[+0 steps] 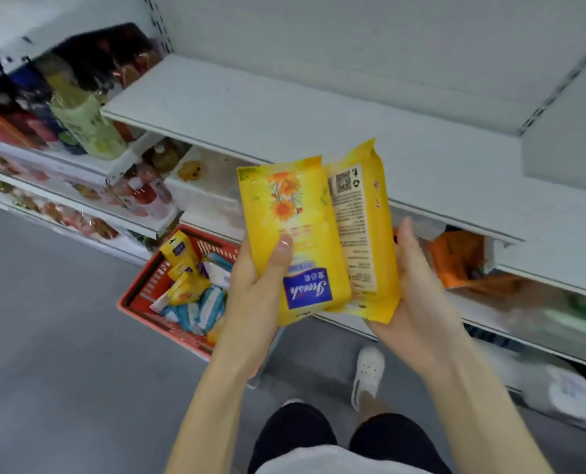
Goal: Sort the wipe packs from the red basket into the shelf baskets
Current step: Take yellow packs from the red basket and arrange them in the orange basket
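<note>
Above and right of the red basket (137,285), two glossy yellow foil packs stand on end, long axes pointing up toward the shelf (284,107). The left hand (253,295) grips the flower-print pack (291,234), thumb flat on its face; the right hand (411,302) cups the label-side pack (363,234), fingers wrapped round its edge

One head-worn wide-angle view, facing forward and steeply down, left hand (253,295) and right hand (418,302) with yellow packs (295,241) close under the lens, white shelf (284,107) just beyond, red basket (137,289) on grey floor (45,336) lower left, wearer's shoe (368,371) at bottom.
</note>
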The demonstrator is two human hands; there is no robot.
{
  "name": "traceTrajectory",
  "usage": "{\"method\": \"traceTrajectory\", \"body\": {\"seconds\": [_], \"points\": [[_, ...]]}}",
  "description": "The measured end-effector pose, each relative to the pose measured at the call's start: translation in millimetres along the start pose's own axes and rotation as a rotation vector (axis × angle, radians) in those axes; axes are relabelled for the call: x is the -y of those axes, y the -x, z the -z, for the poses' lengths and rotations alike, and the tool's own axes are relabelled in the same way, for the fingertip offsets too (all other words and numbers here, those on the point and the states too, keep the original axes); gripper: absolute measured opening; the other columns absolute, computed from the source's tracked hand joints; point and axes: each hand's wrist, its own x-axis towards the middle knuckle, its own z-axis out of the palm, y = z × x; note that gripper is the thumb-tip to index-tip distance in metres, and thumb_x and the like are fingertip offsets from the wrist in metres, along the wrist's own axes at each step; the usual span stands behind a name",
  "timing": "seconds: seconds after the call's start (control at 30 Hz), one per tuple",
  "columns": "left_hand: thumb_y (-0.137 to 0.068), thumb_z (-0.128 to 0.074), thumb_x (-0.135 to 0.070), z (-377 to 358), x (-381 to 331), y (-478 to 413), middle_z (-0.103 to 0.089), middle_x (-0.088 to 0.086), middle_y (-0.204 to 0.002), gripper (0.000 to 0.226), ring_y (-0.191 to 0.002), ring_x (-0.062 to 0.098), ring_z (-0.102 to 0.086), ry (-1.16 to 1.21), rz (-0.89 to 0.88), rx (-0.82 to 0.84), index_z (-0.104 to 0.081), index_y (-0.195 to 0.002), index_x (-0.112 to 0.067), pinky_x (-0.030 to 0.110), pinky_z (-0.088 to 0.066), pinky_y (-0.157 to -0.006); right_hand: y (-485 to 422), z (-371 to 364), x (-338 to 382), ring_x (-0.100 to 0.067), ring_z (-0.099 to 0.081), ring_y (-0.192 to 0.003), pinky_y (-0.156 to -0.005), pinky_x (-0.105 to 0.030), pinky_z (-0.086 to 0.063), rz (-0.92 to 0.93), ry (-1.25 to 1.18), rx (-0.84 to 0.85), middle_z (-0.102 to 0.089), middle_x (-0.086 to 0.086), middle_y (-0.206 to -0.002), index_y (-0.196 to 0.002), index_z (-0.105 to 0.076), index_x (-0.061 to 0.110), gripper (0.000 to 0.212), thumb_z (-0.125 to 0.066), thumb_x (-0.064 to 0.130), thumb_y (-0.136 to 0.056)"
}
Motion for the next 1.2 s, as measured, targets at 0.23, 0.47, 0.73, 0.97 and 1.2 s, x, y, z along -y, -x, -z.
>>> {"method": "traceTrajectory", "body": {"seconds": [0.23,0.47,0.73,0.97,1.2], "points": [[-0.074,-0.057,-0.035,-106.3,-7.7,37.8,-0.075,-0.008,-0.09,0.03,-0.078,0.011,-0.072,-0.009,-0.048,0.173,-0.06,-0.104,-0.029,0.026,-0.059,-0.061,72.6,68.9,58.8,-0.021,-0.061,-0.116,-0.09,-0.044,-0.053,0.286,0.026,0.061,-0.061,0.002,-0.13,-0.136,-0.048,0.028,0.061,-0.067,0.039,-0.079],[-0.077,-0.049,-0.046,-258.5,33.3,70.4,-0.075,0.001,-0.099,0.045,-0.084,0.02,-0.073,0.021,0.048,0.3,-0.06,-0.114,-0.022,0.035,-0.061,-0.065,151.4,191.0,126.8,-0.023,-0.07,-0.097,-0.069,-0.036,-0.058,0.337,0.158,-0.377,-0.071,-0.004,-0.113,-0.127,-0.055,0.017,0.083,-0.078,0.05,-0.055],[-0.092,-0.054,-0.021,-431.4,96.2,104.1,-0.075,-0.003,-0.084,0.009,-0.07,0.013,-0.072,-0.01,0.145,0.38,-0.063,-0.095,-0.022,0.027,-0.058,-0.054,268.6,340.8,218.3,-0.017,-0.071,-0.091,-0.069,-0.032,-0.059,0.584,0.175,-0.682,-0.073,0.0,-0.106,-0.128,-0.054,0.017,0.044,-0.06,0.002,-0.087],[-0.09,-0.058,-0.022,-525.3,119.9,112.5,-0.075,0.001,-0.086,0.01,-0.07,0.015,-0.072,-0.102,0.191,0.456,-0.064,-0.097,-0.019,0.028,-0.059,-0.055,319.4,413.8,264.3,-0.021,-0.072,-0.084,-0.065,-0.032,-0.06,0.522,0.099,-0.805,-0.072,-0.01,-0.106,-0.119,-0.06,0.008,0.047,-0.07,0.01,-0.073],[-0.088,-0.06,-0.03,-576.9,134.9,75.2,-0.076,0.001,-0.085,0.012,-0.068,0.016,-0.072,-0.186,0.255,0.512,-0.064,-0.095,-0.022,0.039,-0.058,-0.063,317.1,473.8,274.3,-0.016,-0.071,-0.077,-0.066,-0.037,-0.057,0.392,0.058,-0.937,-0.074,-0.005,-0.099,-0.116,-0.059,0.016,0.031,-0.061,0.026,-0.086]]}}
